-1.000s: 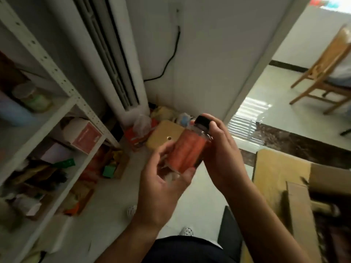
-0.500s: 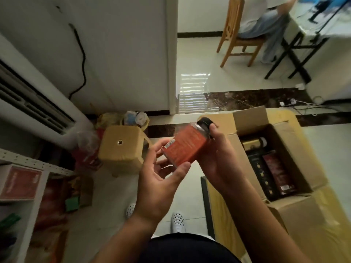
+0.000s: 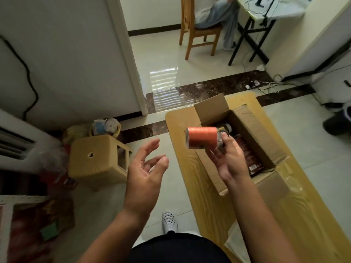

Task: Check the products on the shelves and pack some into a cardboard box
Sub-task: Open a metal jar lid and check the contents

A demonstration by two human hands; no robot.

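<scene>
Tabletop carton [image 3: 266, 141] (flaps up) holds dark packets — right hand [image 3: 230, 160] grips orange jar [image 3: 202, 138], left hand [image 3: 146, 168] empty, spread.

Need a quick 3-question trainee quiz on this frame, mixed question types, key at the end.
1. True or false: the left hand is gripping the orange-labelled jar.
2. Which hand holds the jar? A) left B) right C) both
3. Fill in: the cardboard box sits open on a wooden ____.

Key
1. False: the left hand is open and apart from the jar.
2. B: the right hand holds it, lying sideways, over the near edge of the box.
3. Table: the box rests on it, with dark packets already inside.
</scene>
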